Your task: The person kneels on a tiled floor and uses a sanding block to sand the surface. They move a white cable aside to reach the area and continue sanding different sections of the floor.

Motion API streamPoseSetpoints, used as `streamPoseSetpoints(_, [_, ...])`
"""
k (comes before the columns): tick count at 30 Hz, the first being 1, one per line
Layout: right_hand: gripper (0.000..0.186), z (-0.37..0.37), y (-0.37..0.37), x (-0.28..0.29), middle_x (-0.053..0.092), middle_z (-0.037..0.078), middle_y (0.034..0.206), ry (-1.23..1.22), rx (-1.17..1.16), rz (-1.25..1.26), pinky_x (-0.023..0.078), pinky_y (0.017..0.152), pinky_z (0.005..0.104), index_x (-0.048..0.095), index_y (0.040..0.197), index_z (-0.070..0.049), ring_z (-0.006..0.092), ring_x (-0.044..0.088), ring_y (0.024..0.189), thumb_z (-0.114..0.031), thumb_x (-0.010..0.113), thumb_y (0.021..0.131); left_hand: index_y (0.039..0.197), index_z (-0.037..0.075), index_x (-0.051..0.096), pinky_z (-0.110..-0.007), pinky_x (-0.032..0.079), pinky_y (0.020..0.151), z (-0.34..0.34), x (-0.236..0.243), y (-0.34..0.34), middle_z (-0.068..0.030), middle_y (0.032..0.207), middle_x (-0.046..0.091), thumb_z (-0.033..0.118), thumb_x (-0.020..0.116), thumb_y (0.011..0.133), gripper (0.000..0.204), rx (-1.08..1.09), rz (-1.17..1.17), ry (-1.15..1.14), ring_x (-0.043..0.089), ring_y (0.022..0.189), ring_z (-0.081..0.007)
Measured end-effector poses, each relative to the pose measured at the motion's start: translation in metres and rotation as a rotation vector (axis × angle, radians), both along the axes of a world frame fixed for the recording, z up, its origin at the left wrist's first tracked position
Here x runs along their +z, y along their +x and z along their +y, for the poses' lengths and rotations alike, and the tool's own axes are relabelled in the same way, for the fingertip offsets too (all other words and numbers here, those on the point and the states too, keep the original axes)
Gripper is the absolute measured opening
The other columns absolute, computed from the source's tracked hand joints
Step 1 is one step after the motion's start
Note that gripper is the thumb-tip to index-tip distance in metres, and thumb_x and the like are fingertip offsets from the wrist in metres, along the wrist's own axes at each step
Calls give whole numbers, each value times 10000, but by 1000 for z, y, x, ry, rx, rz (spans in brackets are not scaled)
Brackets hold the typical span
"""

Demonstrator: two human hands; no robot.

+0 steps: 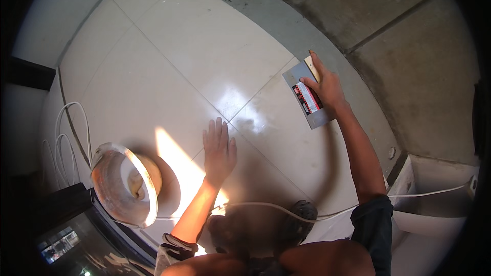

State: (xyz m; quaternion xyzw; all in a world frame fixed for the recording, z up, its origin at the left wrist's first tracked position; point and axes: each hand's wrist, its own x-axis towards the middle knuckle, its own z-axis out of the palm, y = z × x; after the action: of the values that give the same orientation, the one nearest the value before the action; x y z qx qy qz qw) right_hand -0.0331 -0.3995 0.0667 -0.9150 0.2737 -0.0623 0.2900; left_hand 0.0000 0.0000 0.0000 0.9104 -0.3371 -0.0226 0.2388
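My left hand (217, 148) lies flat on the pale tiled floor (169, 46), fingers stretched forward, close to where the tile joints cross. Away to the right, my right hand (330, 89) grips a plastering trowel (307, 98) with a rectangular grey metal blade. A red, white and black label is stuck on the blade, and part of the light wooden handle (312, 69) shows by my fingers. The trowel is at the border between the tiles and the grey strip along the wall; whether it touches the floor I cannot tell.
A stained bucket (113, 186) with something pale inside stands at my left. White cable (273, 206) crosses before my feet, and more loops lie far left. A brown-grey wall (409, 66) rises on the right, with a white open box-like recess (434, 222) nearer me.
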Motion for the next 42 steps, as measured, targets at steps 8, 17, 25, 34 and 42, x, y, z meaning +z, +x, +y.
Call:
streamPoseSetpoints(8, [936,7,12,7,769,268,1138,12,-75,38,569,957,533,326,1697,-322,481,739,1039,-368,836,914,1517,-82,534,-656,238,1278,-1,3,12,-228,1677,434,204,541,1080,523,6,-37,-21,338,1591,-437])
streamPoseSetpoints(17, [936,15,-3,6,765,277,1140,-64,-52,32,568,968,549,316,1698,-326,504,727,1040,-368,832,918,1517,-78,536,-648,243,1282,-7,7,-2,-220,1670,447,202,536,1084,515,10,-14,-15,351,1585,-431])
streamPoseSetpoints(25, [930,25,10,21,756,265,1207,-25,-97,140,557,1012,545,294,1705,-336,476,725,1104,-372,808,931,1510,-76,548,-626,237,1294,0,7,5,-212,1676,442,199,529,1084,508,19,-21,-17,345,1590,-418])
streamPoseSetpoints(34, [998,93,-42,31,723,341,1203,231,-66,213,533,1050,541,217,1731,-320,518,690,1160,-394,797,922,1546,-101,487,-630,181,1295,1,5,5,-276,1675,420,199,490,1097,540,-41,-11,-27,317,1593,-474])
streamPoseSetpoints(42, [813,137,-278,102,668,174,1413,434,-676,-348,511,1104,392,441,1595,-13,251,654,1295,-218,851,924,1583,-79,446,-608,250,1275,4,3,-10,-282,1670,413,325,531,1093,640,-90,-129,1,354,1557,-485])
